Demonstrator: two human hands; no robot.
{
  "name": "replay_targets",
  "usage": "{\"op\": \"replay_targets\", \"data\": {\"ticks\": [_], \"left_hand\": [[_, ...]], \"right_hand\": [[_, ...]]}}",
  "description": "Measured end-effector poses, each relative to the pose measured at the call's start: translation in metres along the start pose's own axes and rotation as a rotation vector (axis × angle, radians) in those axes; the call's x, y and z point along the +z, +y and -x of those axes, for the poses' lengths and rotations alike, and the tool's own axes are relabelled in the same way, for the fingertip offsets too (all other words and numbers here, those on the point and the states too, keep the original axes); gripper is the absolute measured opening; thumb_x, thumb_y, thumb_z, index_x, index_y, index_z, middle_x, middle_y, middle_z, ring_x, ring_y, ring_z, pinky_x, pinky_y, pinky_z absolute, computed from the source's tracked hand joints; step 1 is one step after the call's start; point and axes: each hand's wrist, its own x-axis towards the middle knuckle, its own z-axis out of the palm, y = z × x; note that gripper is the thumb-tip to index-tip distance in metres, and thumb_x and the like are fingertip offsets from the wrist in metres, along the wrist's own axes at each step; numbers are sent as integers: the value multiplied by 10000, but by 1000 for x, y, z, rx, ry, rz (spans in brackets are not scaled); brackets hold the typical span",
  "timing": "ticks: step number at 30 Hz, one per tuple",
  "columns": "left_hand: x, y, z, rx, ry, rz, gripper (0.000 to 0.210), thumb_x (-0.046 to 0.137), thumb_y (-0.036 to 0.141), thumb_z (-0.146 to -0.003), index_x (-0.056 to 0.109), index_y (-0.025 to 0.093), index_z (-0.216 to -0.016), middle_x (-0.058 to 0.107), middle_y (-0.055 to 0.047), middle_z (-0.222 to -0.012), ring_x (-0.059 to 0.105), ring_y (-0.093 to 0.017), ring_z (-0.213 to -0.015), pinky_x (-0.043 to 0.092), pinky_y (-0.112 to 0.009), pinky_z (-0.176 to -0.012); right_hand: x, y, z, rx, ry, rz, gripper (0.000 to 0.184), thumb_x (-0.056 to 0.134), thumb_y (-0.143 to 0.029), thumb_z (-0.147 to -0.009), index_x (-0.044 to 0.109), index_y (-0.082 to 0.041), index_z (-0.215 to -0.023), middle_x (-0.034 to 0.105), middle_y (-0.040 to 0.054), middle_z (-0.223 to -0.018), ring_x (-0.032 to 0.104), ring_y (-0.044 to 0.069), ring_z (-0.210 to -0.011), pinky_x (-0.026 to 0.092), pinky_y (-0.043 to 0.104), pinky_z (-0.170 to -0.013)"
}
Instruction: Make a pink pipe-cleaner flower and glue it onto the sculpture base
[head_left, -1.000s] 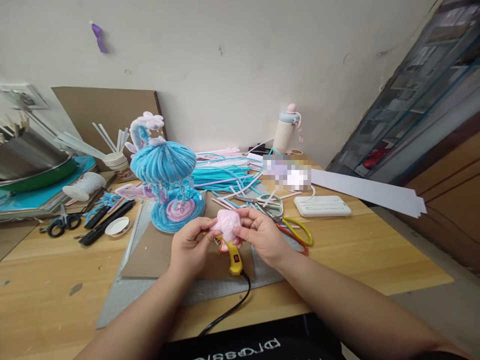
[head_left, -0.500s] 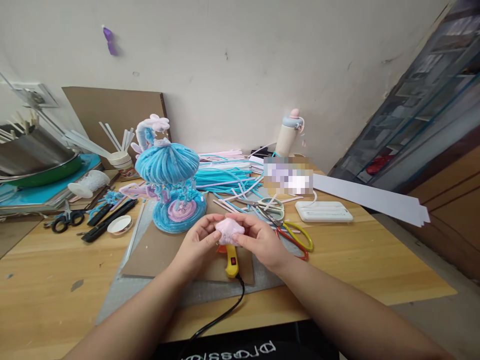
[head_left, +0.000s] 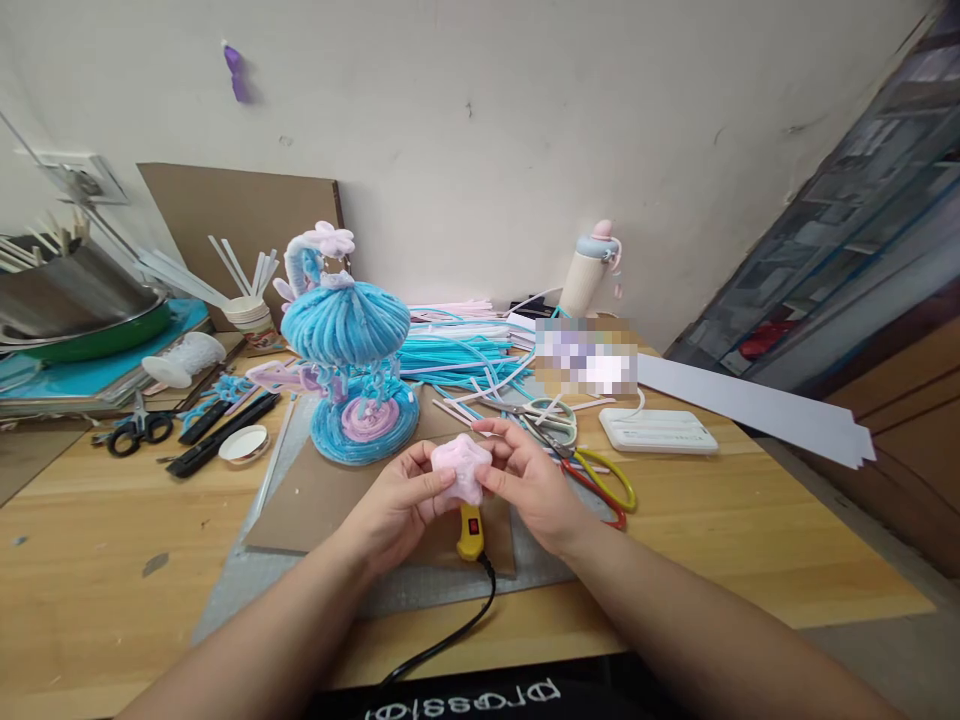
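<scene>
A small, fuzzy pale pink star (head_left: pixel 461 468) is held between my two hands, just above the work area. My left hand (head_left: pixel 401 495) pinches its left side with the thumb on the near face. On the right side, my right hand (head_left: pixel 529 490) grips it between thumb and fingers. Below the star lies a yellow glue gun (head_left: pixel 470 535) with a black cord; its front part is hidden. Behind my left hand stands a blue and pink jellyfish-like lamp (head_left: pixel 345 325) made of pipe cleaners, on a coiled round base (head_left: pixel 322 435).
Red- and yellow-handled scissors (head_left: pixel 611 485) lie right of my right hand. Blue and pink pipe cleaners (head_left: pixel 457 355) are piled behind. A white power bank (head_left: pixel 658 431) and a bottle (head_left: pixel 586 275) are at right. Black scissors (head_left: pixel 140 430) and a cutter (head_left: pixel 225 435) lie left, on the wooden table (head_left: pixel 97 560).
The star has been tilted, so its broad face and points now show more fully. My right fingers have lifted and spread a little. The whole view has shifted slightly.
</scene>
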Motion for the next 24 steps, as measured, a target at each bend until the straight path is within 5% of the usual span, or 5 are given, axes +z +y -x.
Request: {"op": "replay_targets", "data": {"ticks": [5, 11, 24], "left_hand": [[0, 1, 3, -125, -48, -39, 302, 712, 391, -805, 695, 117, -931, 722, -112, -883, 685, -175, -747, 581, -255, -638], [-3, -1, 1, -45, -37, -120, 264, 832, 280, -691, 722, 105, -855, 700, -78, -834, 649, -128, -698, 550, -202, -617], [-8, -2, -3, -4, 16, -121, 250, 800, 277, -734, 730, 77, -868, 726, -109, -844, 669, -156, -749, 560, -248, -699]], "right_hand": [[-1, -2, 1, 88, 10, -117, 437, 767, -283, -753, 539, -230, -1123, 628, -38, -755, 560, 111, -637, 423, 214, -586], [-1, -3, 1, 68, 68, -148, 402, 763, -348, -767, 555, -218, -1086, 624, -28, -784, 561, 109, -654, 442, 216, -591], [0, -4, -3, 65, 95, -224, 402, 806, -285, -718, 573, -216, -1039, 676, -11, -883, 622, 99, -650, 490, 214, -573]]}}
